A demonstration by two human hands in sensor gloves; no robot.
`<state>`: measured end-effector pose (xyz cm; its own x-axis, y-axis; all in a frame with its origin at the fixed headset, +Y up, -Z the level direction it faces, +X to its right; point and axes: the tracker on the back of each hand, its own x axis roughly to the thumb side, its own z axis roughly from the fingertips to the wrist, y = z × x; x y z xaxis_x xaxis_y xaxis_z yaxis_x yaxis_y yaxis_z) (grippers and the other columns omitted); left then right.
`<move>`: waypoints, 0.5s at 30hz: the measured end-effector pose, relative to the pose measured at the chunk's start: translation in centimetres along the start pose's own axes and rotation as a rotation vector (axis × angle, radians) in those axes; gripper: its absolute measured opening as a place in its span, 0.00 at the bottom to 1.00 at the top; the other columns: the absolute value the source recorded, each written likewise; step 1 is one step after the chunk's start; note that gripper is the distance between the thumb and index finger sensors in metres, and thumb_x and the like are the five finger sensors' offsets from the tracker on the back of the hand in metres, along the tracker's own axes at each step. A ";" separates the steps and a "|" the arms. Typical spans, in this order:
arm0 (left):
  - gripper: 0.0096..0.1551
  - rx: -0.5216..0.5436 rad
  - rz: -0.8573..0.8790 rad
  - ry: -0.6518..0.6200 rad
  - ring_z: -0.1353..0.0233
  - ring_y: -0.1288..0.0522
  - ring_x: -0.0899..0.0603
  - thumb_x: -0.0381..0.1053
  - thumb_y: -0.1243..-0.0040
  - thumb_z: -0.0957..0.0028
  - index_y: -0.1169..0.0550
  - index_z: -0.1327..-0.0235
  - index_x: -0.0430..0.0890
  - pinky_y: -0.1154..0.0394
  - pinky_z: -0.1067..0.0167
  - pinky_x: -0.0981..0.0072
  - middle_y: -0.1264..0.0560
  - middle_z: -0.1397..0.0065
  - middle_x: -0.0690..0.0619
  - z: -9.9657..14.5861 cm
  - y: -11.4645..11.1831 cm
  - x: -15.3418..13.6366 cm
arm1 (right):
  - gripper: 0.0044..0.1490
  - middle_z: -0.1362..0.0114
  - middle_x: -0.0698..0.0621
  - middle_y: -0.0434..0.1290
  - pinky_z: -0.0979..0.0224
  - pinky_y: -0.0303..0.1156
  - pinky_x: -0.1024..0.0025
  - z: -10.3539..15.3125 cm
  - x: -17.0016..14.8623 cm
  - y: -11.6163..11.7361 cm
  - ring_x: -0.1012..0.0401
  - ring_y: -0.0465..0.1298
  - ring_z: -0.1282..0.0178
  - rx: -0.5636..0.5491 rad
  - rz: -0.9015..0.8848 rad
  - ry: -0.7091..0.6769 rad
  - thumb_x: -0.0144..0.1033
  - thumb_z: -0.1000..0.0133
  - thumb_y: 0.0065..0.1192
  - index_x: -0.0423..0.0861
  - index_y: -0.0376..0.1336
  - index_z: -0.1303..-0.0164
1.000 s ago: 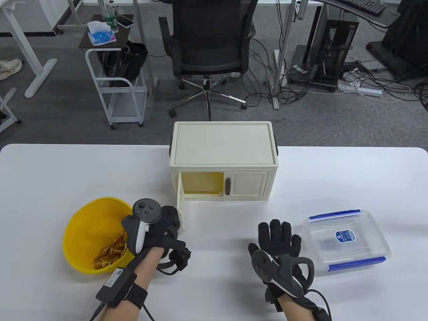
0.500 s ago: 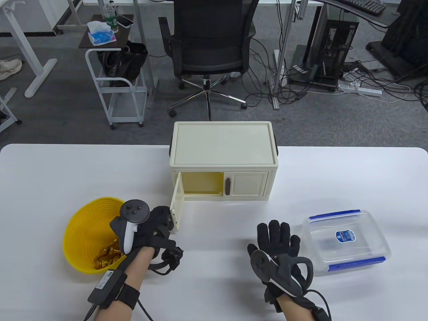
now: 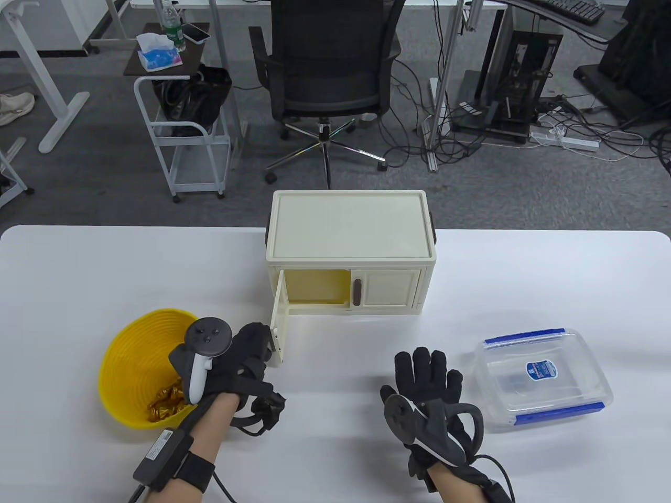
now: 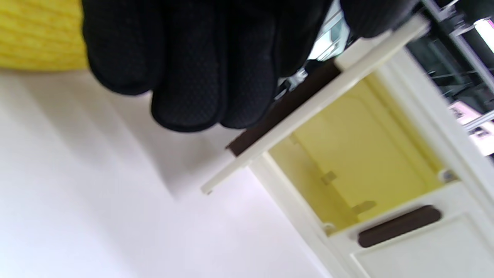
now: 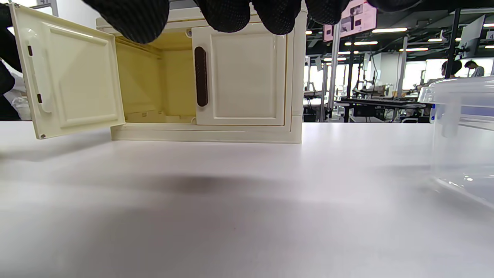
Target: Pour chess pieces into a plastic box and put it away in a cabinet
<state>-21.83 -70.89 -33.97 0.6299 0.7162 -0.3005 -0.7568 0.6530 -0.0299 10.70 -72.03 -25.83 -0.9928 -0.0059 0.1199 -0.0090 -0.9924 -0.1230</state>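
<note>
The cream cabinet stands at the table's middle back. Its left door is swung open and its right door is shut. My left hand grips the free edge of the open door; the left wrist view shows my fingers on the door's handle side. The yellow bowl with golden chess pieces sits just left of that hand. My right hand is spread flat and empty, left of the clear plastic box with blue clips. The cabinet's left compartment is empty.
The table's far edge runs behind the cabinet, with an office chair and a small cart on the floor beyond. The plastic box's wall stands close at the right in the right wrist view.
My left hand moved left and swung the cabinet's left door wider open. My right hand drifted slightly left and toward me.
</note>
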 end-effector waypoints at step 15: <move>0.43 0.184 -0.078 -0.370 0.16 0.47 0.26 0.67 0.57 0.37 0.47 0.16 0.46 0.43 0.28 0.23 0.47 0.12 0.34 6.3 2.3 0.2 | 0.49 0.31 0.33 0.71 0.34 0.73 0.45 -12.8 4.3 -2.3 0.40 0.74 0.39 0.037 -0.251 0.310 0.59 0.36 0.55 0.33 0.55 0.20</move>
<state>-22.31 -67.71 -28.12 0.7294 0.6815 0.0594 -0.6820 0.7176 0.1416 4.97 -68.24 -37.63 -0.9493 0.2696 -0.1618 -0.2575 -0.9619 -0.0919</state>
